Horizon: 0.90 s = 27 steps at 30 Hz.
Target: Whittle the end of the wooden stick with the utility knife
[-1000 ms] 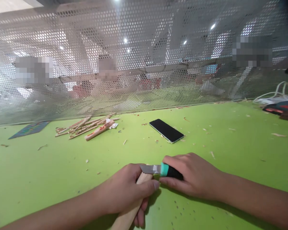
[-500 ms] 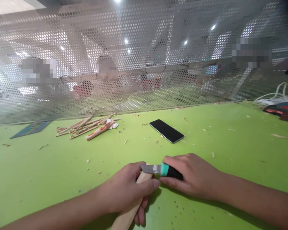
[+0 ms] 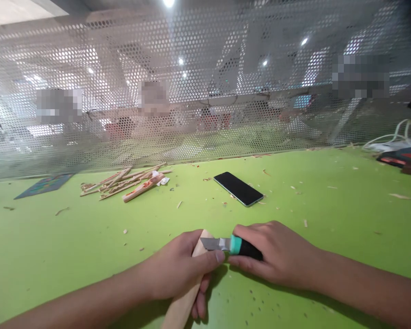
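My left hand (image 3: 178,265) is wrapped round a pale strip of wood (image 3: 182,305), which slants up from the bottom edge of the view. Its rounded top end sticks out above my thumb. In my right hand (image 3: 277,251) is a carving knife (image 3: 239,245) with a black and turquoise handle. The short angled blade lies across the wood near its top end, just above my left thumb, and its tip points left. My right fingers hide most of the handle.
A phone (image 3: 238,188) lies beyond my hands. Back left are a pile of carved wooden sticks (image 3: 118,183), a stained wood piece (image 3: 142,188) and a dark patterned sheet (image 3: 44,186). Shavings dot the green table (image 3: 71,246). A perforated screen (image 3: 198,87) stands behind; cables (image 3: 395,135) lie right.
The wood's top end has shifted slightly left and shows more above my left thumb. The blade has come a little lower along the wood, close to the thumb.
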{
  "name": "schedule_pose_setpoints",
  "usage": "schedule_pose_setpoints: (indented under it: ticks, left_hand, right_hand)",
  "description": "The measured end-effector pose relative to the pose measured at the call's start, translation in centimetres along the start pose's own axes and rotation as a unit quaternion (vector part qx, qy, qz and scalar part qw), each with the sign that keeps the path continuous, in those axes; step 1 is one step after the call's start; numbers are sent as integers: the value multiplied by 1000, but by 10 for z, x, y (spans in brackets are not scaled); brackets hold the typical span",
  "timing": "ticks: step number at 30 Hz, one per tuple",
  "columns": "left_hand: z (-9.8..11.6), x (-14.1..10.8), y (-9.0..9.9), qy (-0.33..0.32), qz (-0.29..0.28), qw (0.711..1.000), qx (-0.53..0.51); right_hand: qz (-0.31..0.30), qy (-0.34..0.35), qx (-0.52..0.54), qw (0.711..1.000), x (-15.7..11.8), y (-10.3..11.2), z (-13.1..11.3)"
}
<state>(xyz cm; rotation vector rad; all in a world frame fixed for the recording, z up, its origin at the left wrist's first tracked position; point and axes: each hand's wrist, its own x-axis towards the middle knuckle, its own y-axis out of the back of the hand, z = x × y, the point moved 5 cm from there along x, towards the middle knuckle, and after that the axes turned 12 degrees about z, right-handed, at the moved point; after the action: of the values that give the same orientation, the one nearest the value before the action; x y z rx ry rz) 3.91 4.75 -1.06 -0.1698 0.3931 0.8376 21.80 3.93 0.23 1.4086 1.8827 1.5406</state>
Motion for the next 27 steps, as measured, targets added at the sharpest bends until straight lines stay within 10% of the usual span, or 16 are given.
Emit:
schedule_pose_setpoints:
  ticks: [27]
  left_hand:
    - [1,-2,1,12,12,1000,-13]
  right_hand:
    - [-5,-13,17,1000,0,-1,0]
